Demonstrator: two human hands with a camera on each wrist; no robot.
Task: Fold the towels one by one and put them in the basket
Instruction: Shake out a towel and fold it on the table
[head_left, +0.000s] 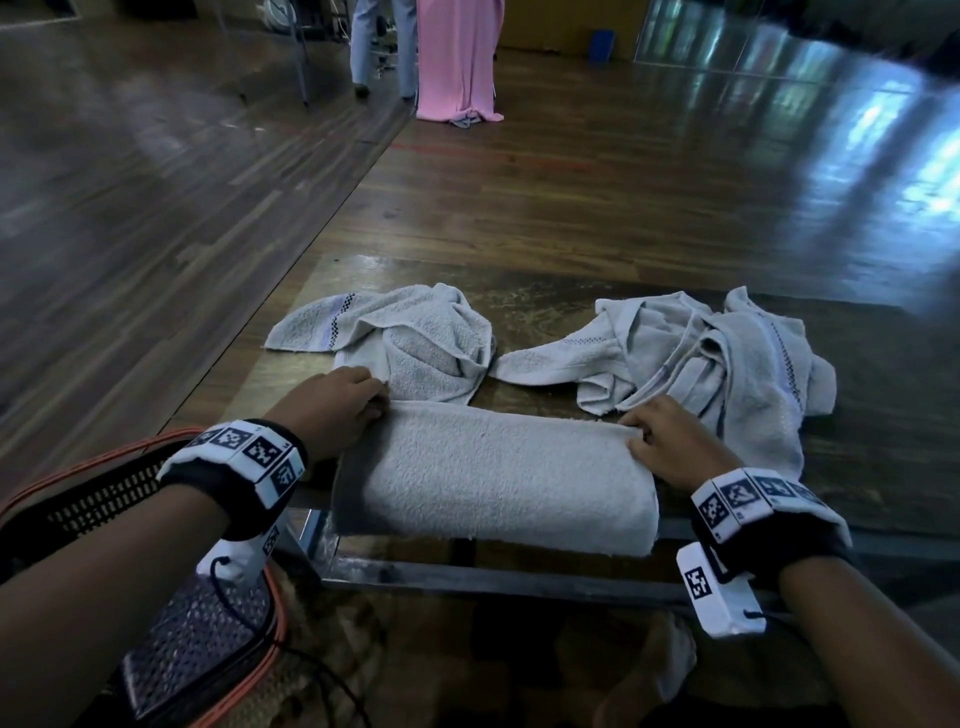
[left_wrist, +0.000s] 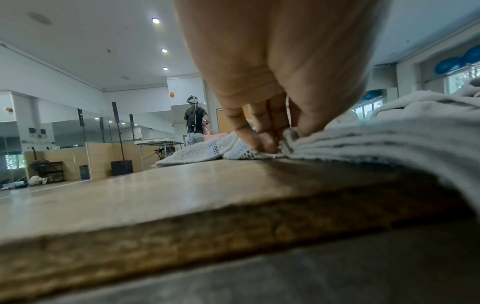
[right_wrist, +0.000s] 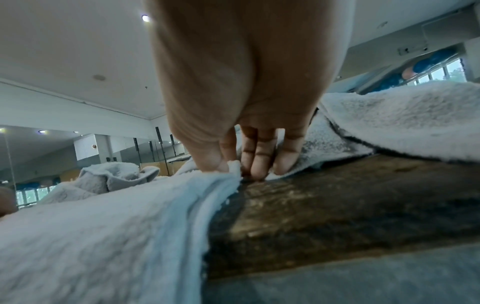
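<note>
A folded grey towel (head_left: 493, 467) lies across the near edge of the wooden table (head_left: 857, 415) and hangs partly over it. My left hand (head_left: 337, 410) pinches its far left corner (left_wrist: 291, 142) between thumb and fingers. My right hand (head_left: 670, 441) pinches the far right corner (right_wrist: 233, 166) the same way. Two crumpled grey towels lie behind: one (head_left: 405, 338) at centre left, one (head_left: 701, 358) at right. The black mesh basket (head_left: 104, 499) with an orange rim sits low at my left, partly hidden by my left forearm.
The table's metal frame (head_left: 519, 577) runs under the near edge. Dark wooden floor (head_left: 623, 156) stretches beyond the table. A person (head_left: 384, 47) stands far back beside a hanging pink cloth (head_left: 457, 57).
</note>
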